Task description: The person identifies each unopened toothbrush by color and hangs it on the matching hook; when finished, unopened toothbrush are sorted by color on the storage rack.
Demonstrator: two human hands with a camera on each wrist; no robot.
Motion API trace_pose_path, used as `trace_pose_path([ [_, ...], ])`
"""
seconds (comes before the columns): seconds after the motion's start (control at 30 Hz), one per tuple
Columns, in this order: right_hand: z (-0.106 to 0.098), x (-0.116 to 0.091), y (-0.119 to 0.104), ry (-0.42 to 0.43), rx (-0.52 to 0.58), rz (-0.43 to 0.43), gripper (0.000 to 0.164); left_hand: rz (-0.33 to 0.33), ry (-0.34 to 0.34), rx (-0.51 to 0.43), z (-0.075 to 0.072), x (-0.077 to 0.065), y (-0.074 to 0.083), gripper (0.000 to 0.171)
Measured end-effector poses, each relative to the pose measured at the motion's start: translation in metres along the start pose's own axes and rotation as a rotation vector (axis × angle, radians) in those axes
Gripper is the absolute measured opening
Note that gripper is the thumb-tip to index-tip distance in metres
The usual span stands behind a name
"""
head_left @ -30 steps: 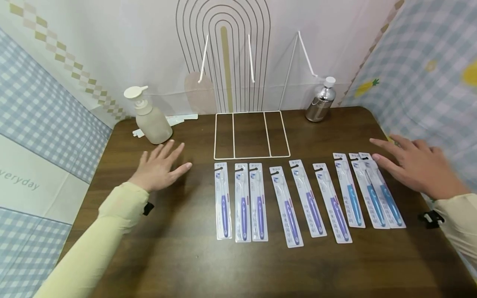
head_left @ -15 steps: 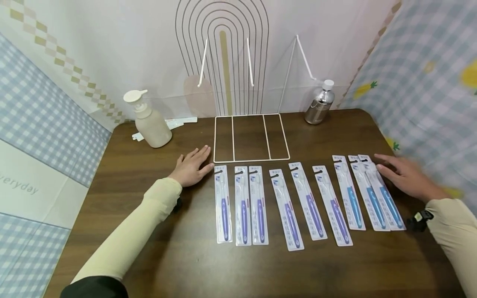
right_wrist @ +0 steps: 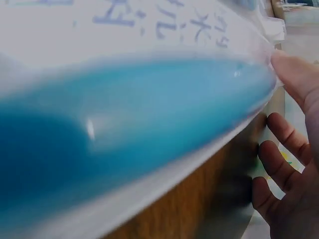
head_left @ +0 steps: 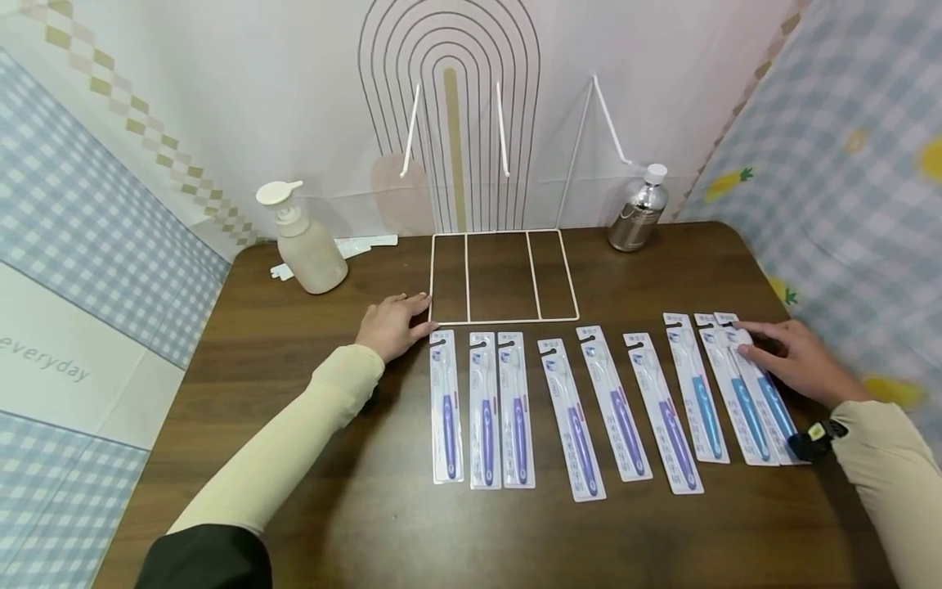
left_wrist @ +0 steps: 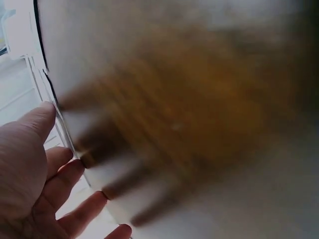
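The left hand (head_left: 392,327) is resting on the brown table (head_left: 353,523) with its fingers spread, reaching the left side of a white wire rack (head_left: 504,321); whether they are touching the wire, one cannot tell. The right hand (head_left: 798,364) is touching the rightmost blue toothbrush pack (head_left: 776,406), its fingers standing apart. Two more blue packs (head_left: 708,417) and six purple packs (head_left: 624,433) are lying side by side between the hands, while a pump bottle (head_left: 312,254) and a silver bottle (head_left: 639,217) are standing farther back
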State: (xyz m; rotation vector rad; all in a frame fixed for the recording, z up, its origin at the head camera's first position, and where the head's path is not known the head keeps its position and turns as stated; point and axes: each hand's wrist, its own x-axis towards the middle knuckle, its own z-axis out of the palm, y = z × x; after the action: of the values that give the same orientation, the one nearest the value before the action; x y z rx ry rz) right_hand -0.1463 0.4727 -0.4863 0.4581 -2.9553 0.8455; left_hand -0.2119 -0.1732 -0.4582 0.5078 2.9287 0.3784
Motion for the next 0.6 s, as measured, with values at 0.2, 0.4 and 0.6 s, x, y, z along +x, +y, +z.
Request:
trace_pose_path([
  [0.2,0.001,0.0,-0.001,0.021,0.034,0.024,0.041,-0.002,0.021,0.086,0.001,0.006,0.0,0.059],
  [0.4,-0.004,-0.005,-0.003,0.03,0.105,0.163,0.045,0.021,0.015,0.158,-0.002,0.007,0.003,0.059],
  [0.6,-0.023,0.009,-0.033,0.091,0.143,0.13,0.044,0.023,-0.004,0.165,-0.005,0.007,0.006,0.058],
])
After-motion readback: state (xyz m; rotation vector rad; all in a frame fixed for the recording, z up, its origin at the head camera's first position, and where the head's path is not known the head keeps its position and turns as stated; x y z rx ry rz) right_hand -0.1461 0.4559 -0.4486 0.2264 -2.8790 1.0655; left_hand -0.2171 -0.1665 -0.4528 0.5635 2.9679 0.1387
